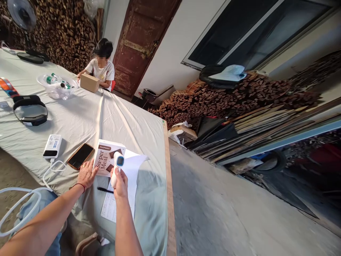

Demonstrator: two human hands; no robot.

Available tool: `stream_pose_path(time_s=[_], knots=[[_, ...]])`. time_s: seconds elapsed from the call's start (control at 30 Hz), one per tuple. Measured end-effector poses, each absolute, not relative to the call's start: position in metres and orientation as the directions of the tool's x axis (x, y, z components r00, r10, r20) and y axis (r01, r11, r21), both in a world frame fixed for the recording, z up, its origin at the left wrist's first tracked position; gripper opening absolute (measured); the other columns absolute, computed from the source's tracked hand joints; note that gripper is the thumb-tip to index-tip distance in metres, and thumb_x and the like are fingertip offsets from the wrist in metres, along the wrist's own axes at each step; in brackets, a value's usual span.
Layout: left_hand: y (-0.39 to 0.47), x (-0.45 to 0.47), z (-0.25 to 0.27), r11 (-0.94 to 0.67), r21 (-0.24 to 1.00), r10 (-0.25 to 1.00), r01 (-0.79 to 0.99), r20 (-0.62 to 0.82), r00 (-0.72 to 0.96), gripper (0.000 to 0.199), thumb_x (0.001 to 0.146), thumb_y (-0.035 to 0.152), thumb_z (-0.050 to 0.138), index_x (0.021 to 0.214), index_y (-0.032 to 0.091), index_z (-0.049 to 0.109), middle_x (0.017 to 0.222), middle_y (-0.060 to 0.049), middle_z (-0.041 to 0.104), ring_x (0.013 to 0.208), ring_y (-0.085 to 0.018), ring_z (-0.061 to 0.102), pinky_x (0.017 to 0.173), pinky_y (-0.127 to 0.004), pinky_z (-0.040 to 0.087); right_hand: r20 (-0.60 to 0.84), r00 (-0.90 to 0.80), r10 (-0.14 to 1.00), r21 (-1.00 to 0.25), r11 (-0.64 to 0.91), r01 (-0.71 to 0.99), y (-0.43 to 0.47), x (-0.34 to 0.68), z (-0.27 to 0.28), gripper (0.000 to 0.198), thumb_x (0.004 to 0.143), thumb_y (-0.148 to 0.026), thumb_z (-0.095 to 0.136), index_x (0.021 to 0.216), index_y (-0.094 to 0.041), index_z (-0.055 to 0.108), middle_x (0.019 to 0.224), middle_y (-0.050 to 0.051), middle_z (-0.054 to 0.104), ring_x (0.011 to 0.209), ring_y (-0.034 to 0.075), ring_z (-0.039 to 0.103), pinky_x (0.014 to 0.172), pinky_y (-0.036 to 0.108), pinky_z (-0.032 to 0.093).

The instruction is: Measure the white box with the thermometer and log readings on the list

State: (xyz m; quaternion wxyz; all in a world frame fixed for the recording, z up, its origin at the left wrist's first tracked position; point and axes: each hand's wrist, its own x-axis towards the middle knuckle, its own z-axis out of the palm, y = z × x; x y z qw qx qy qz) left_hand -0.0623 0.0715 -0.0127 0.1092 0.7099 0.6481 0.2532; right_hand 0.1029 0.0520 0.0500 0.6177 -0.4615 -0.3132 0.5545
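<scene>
My right hand [121,185] is wrapped round the handle of a white infrared thermometer [119,160], its small screen facing up towards me. The thermometer is in front of a white and brown box [100,152] printed "Su-per Meal". Against the lower left side of that box rests my left hand [87,175], fingers stretched out, a phone [80,156] just beyond it. Beneath my right hand lie a handwritten sheet [108,209] and a black pen [102,189]. A larger white paper [133,165] sticks out to the right of the box with a lifted corner.
A white power bank [52,145] with a cable sits left of the phone. Farther off are a black headset [33,119], a clear basin [64,93] of bottles and a fan [25,17]. Across the cloth-covered table [80,124], a person sits behind a cardboard box [90,83].
</scene>
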Motion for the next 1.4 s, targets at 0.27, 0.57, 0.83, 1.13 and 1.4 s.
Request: stream_pose_path(time_s=[0.27,0.57,0.83,1.13,1.4], knots=[[0.072,-0.060,-0.007,-0.117,0.496,0.983,0.861,0.179,0.031,0.062,0.100,0.050,0.025,0.146,0.011,0.040,0.118,-0.016,0.062,0.117,-0.030,0.050,0.098,-0.045,0.040,-0.134,0.213,0.968,-0.920,-0.041,-0.390,0.049,0.101,0.060,0.049,0.063,-0.063,0.076,0.062,-0.018,0.057,0.056,-0.002,0.050,0.055,0.010,0.044,0.052,0.024,0.033],[0.072,-0.060,-0.009,-0.124,0.493,0.979,0.861,0.200,0.026,0.061,0.100,0.050,0.027,0.144,0.011,0.042,0.120,-0.015,0.062,0.118,-0.030,0.050,0.098,-0.044,0.040,-0.130,0.194,0.972,-0.916,-0.043,-0.400,0.047,0.099,0.064,0.048,0.065,-0.062,0.076,0.061,-0.017,0.057,0.056,-0.002,0.050,0.054,0.009,0.043,0.051,0.023,0.032],[0.070,-0.062,-0.014,-0.121,0.500,0.980,0.857,0.200,0.022,0.060,0.100,0.048,0.026,0.145,0.010,0.041,0.134,-0.015,0.057,0.121,-0.030,0.048,0.100,-0.046,0.039,-0.118,0.187,0.975,-0.911,-0.031,-0.410,0.049,0.097,0.057,0.049,0.065,-0.061,0.077,0.063,-0.016,0.058,0.058,-0.002,0.052,0.055,0.009,0.045,0.052,0.023,0.034],[0.069,-0.063,-0.014,-0.122,0.505,0.980,0.854,0.199,0.023,0.059,0.100,0.047,0.029,0.144,0.010,0.041,0.133,-0.016,0.058,0.121,-0.029,0.049,0.101,-0.045,0.039,-0.140,0.195,0.971,-0.911,-0.049,-0.410,0.050,0.096,0.052,0.048,0.063,-0.062,0.077,0.064,-0.017,0.060,0.058,-0.001,0.053,0.055,0.010,0.046,0.051,0.023,0.034],[0.071,-0.061,-0.018,-0.108,0.481,0.978,0.870,0.209,0.006,0.066,0.095,0.056,0.039,0.147,0.016,0.039,0.127,-0.015,0.060,0.117,-0.030,0.053,0.100,-0.046,0.040,-0.150,0.256,0.955,-0.912,-0.034,-0.408,0.046,0.090,0.060,0.049,0.062,-0.062,0.077,0.061,-0.017,0.057,0.056,-0.002,0.052,0.053,0.010,0.044,0.051,0.024,0.033]])
